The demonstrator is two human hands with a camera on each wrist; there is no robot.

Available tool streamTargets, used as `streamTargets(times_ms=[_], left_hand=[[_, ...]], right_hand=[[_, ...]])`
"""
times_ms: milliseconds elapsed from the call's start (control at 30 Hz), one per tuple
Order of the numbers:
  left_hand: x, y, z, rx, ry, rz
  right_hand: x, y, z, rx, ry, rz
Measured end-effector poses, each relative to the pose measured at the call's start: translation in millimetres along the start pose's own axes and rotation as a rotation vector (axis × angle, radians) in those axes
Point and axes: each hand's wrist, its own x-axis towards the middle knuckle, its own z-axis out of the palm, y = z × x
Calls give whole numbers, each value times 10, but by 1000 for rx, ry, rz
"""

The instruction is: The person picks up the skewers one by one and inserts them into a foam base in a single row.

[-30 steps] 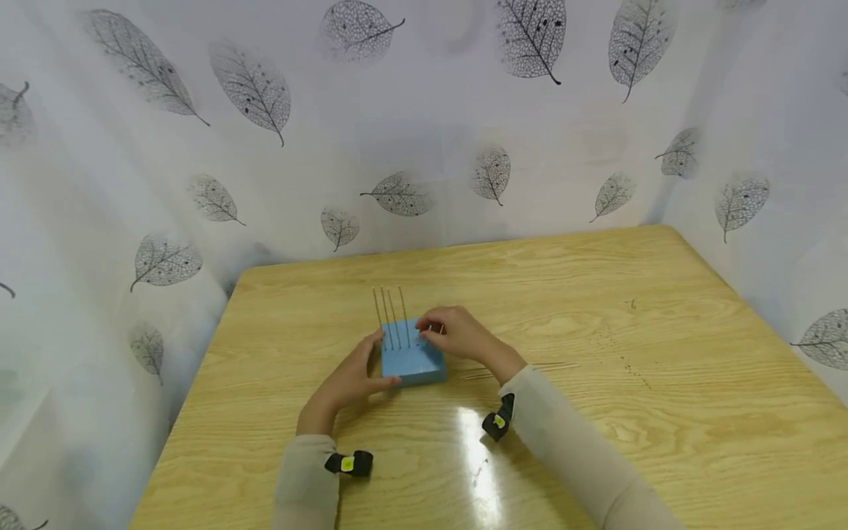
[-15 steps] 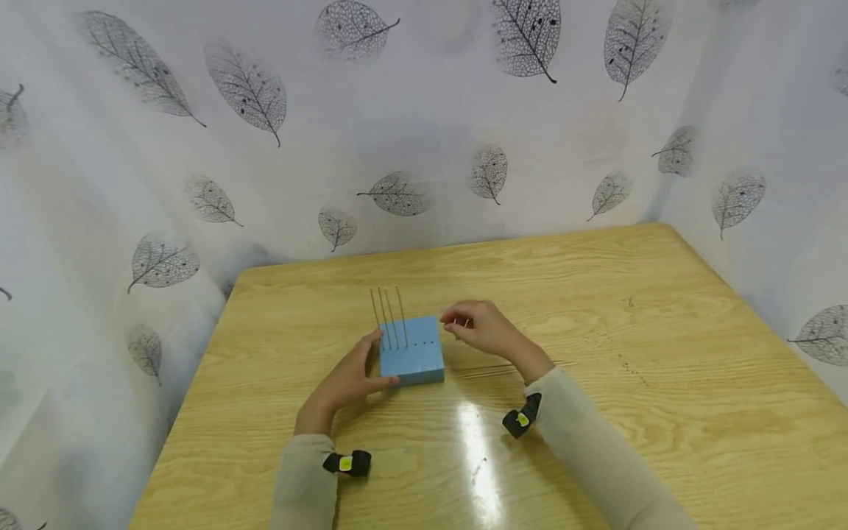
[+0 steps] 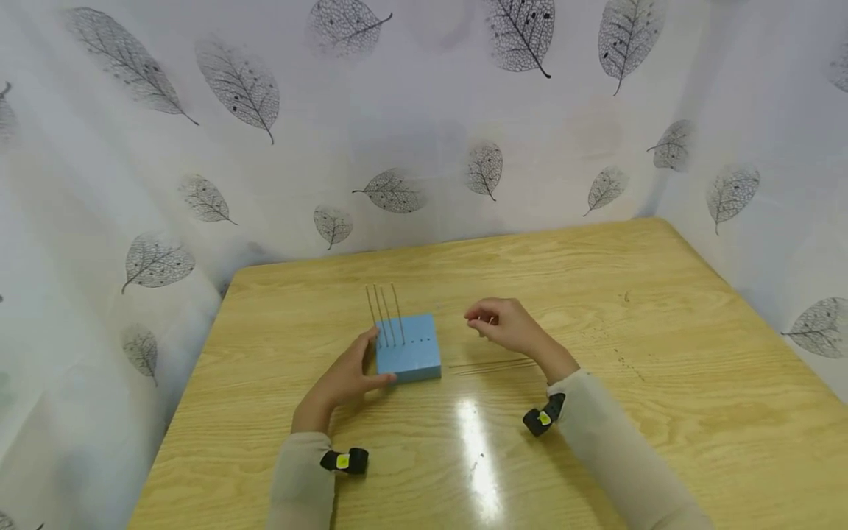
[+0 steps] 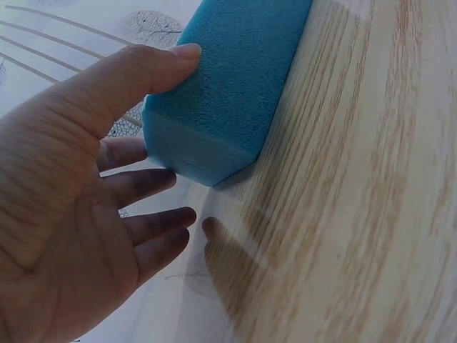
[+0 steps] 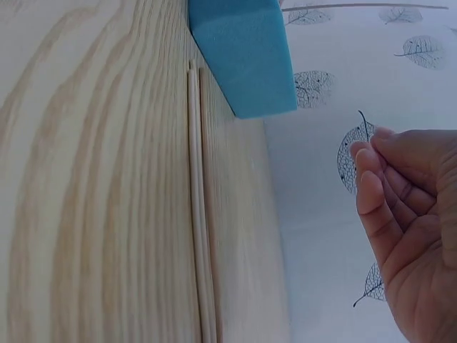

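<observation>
A blue foam block (image 3: 409,359) sits on the table, with several thin wooden sticks (image 3: 391,316) standing upright in a row at its left. Three dark holes (image 3: 420,340) continue the row to the right. My left hand (image 3: 344,374) holds the block's left side, thumb on the front face; in the left wrist view, the lower fingers (image 4: 161,229) are off it. Right of the block, my right hand (image 3: 509,324) hovers with loosely bent fingers. Nothing shows between its thumb and fingertips in the right wrist view. Loose sticks (image 5: 200,214) lie on the table below it.
The wooden table (image 3: 636,309) reaches back to a pale curtain (image 3: 424,132) printed with leaves. Small dark marks (image 3: 626,361) dot the tabletop at the right. A bright reflection shines on the table's front middle.
My right hand has drawn away from the block to the right, uncovering the holes. The left hand keeps its place at the block, and the upright sticks stand as before.
</observation>
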Motion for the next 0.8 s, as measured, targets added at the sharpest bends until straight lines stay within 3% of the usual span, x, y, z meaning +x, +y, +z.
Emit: streamTargets(times_ms=[800], left_hand=[[13, -4, 4, 16, -16, -15]], right_hand=[[-406, 264, -388, -18, 65, 99]])
